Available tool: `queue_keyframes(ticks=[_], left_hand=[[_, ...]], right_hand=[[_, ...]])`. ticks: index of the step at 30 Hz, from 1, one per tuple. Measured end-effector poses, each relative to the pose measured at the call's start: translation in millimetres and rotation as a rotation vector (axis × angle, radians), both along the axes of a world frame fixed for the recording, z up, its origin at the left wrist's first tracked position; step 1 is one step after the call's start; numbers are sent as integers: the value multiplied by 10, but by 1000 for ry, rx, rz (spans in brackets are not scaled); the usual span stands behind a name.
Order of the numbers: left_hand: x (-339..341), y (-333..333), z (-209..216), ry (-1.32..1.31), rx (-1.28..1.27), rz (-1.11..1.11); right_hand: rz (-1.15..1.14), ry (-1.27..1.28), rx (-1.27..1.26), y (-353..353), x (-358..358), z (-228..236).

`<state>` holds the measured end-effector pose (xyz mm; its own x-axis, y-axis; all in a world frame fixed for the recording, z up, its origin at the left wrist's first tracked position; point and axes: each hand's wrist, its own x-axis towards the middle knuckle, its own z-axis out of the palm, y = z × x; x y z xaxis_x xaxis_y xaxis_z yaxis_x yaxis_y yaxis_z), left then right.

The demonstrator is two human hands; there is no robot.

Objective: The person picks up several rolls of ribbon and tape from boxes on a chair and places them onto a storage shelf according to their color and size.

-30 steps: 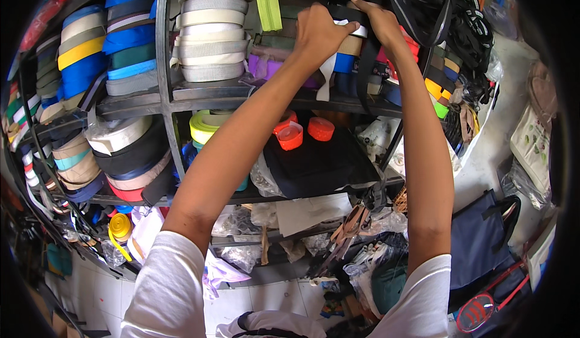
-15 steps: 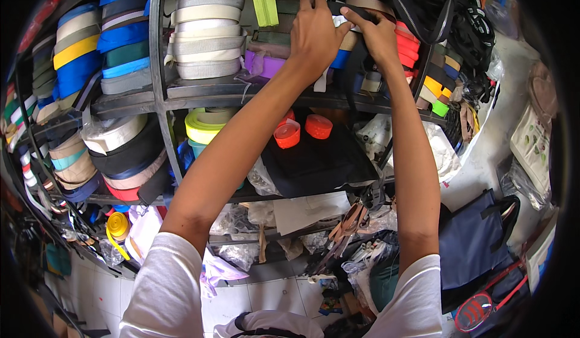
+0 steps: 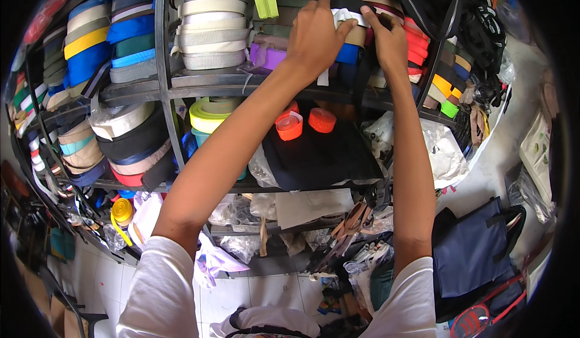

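Both arms reach up to the upper shelf. My left hand (image 3: 314, 39) is closed at the left side of a black webbing roll (image 3: 350, 3), its thumb by a white strip (image 3: 346, 16) on the roll's near side. On the roll's right side my right hand (image 3: 391, 43) is closed, with the thumb on top and the other fingers curled and partly hidden. A black strap (image 3: 364, 72) hangs down beside the right hand. Below the roll lie a tan roll (image 3: 357, 35) and a blue roll (image 3: 347, 54). A purple roll (image 3: 269, 57) sits left of my left wrist.
White and grey webbing rolls (image 3: 212, 33) stand stacked at left, red rolls (image 3: 412, 48) at right. Two small orange-red rolls (image 3: 322, 120) rest on black fabric (image 3: 326, 157) one shelf down. A metal upright (image 3: 162, 42) divides the shelves. A dark blue bag (image 3: 474, 253) stands lower right.
My right hand has shifted slightly right, away from the left one. More of the white strip now shows between them. The whole view has also shifted a little.
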<state>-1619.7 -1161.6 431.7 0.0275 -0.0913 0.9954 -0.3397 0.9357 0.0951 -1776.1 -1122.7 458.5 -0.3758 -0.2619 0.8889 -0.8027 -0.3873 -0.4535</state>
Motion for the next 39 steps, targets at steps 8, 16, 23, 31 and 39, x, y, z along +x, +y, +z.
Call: queue_keyframes(ticks=[8, 16, 23, 31, 39], left_hand=[[559, 582, -391, 132, 187, -109], [1656, 1429, -1677, 260, 611, -183], [3698, 2804, -3394, 599, 1003, 370], [5044, 5244, -4514, 1211, 1139, 605], [6326, 6860, -4538, 1253, 926, 1032]], right_hand=[[369, -166, -542, 720, 447, -609], [947, -310, -240, 1311, 1426, -2140], [1365, -281, 694, 1649, 3023, -3398], [1670, 80, 1204, 2569, 5348, -4650], [1973, 484, 1337, 3886, 7661, -4673]])
